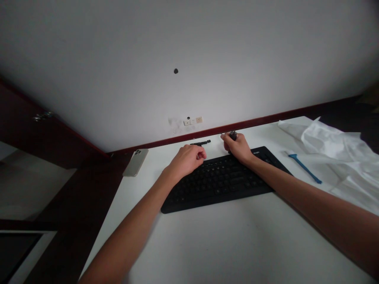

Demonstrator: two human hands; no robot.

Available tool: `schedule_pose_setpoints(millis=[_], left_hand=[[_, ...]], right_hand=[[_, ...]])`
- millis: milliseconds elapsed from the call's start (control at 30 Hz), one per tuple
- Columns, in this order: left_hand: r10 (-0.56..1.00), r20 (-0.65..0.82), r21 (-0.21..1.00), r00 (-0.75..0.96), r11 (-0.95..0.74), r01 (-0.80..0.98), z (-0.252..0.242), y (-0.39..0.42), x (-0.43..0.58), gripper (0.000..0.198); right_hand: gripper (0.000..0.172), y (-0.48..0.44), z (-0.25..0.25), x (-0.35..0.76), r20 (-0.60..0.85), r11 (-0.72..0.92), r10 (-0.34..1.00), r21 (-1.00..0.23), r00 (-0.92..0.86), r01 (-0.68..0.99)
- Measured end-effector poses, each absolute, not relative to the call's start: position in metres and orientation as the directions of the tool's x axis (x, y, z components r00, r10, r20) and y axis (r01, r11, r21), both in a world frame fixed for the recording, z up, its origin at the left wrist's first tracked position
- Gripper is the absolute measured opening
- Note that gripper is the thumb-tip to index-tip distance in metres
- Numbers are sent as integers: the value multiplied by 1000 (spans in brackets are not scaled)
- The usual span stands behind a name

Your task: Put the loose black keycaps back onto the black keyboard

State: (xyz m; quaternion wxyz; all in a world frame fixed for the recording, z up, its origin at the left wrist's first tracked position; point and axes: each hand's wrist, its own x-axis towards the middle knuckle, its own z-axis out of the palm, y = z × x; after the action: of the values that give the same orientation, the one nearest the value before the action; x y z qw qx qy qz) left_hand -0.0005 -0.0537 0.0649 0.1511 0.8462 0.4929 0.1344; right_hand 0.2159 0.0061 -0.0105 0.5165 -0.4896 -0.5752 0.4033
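Note:
A black keyboard (217, 179) lies at a slant on the white table. Over its upper left corner is my left hand (189, 159), fingers curled and thumb near the fingertips; whether anything small sits in them is hidden. My right hand (238, 148) is closed around a dark-handled tool (233, 135) above the keyboard's back edge. The tool's exact kind cannot be made out. Just behind my left hand, several small black keycaps (203, 142) stand in a row on the table.
A blue pry tool (306, 169) lies right of the keyboard, beside a crumpled white sheet (349, 154). A phone (136, 162) rests at the table's left edge. The wall with sockets (193, 121) rises behind the table (207, 240).

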Motion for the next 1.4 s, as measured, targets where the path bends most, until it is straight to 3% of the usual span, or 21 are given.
schedule_pose_setpoints(millis=[200, 367, 667, 900, 1400], left_hand=[[895, 61, 349, 442, -434, 830, 63, -41, -16, 18], [878, -39, 334, 477, -438, 835, 61, -34, -32, 18], [849, -165, 442, 502, -391, 807, 48, -32, -26, 10], [875, -123, 450, 469, -372, 812, 45, -31, -29, 18], [876, -173, 668, 450, -232, 707, 42, -24, -36, 14]], right_hand=[[41, 5, -9, 215, 195, 192, 981, -972, 7, 137], [39, 4, -7, 214, 187, 182, 982, -970, 12, 163], [40, 4, -8, 215, 199, 195, 980, -967, 6, 164], [40, 4, -7, 216, 203, 200, 979, -966, 0, 164], [41, 3, -6, 216, 193, 188, 981, -966, 14, 178]])
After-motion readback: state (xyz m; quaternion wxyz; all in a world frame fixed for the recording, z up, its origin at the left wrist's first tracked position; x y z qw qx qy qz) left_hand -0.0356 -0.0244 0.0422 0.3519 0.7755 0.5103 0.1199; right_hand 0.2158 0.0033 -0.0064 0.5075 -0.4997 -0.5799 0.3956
